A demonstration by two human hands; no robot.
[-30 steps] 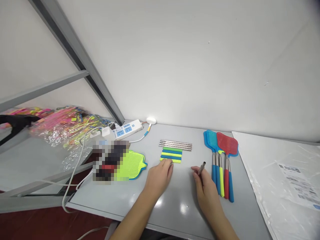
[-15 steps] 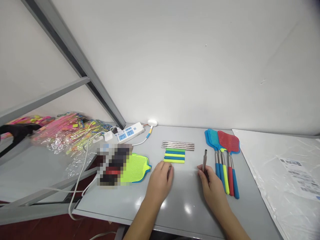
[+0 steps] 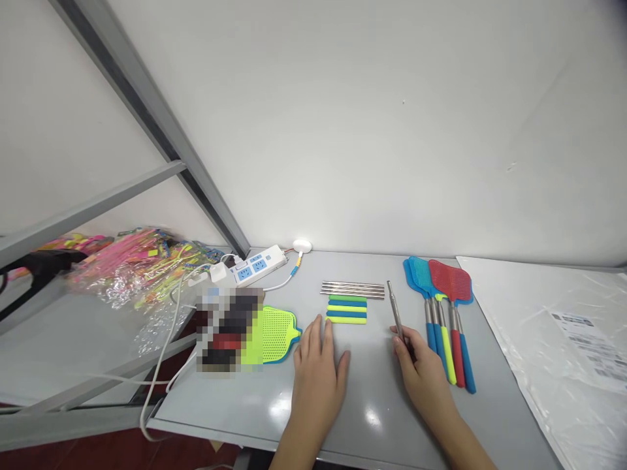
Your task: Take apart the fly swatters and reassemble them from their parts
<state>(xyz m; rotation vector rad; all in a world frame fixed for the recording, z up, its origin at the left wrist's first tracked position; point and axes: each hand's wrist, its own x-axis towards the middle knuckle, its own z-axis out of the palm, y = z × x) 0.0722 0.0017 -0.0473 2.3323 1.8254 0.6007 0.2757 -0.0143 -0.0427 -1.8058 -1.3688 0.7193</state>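
Between the thumb and fingers of my right hand is a metal telescopic rod, its tip pointing up and slightly left. My left hand lies palm down over the table with its fingers apart, fingertips just below the coloured handle grips. Those grips are stacked in a row of green, blue and yellow. Directly behind them lie several thin metal rods side by side. Left of my left hand is a yellow fly swatter head with a blue one under it. Several whole fly swatters lie right of my right hand.
A white power strip with cables stands at the back left, near a blurred patch. A white plastic package covers the table's right side. Bagged colourful items lie beyond the metal frame on the left.
My left hand has opened from a loosely curled shape, its fingers now stretched forward. The rod in my right hand has tilted to the left. The view has shifted slightly.
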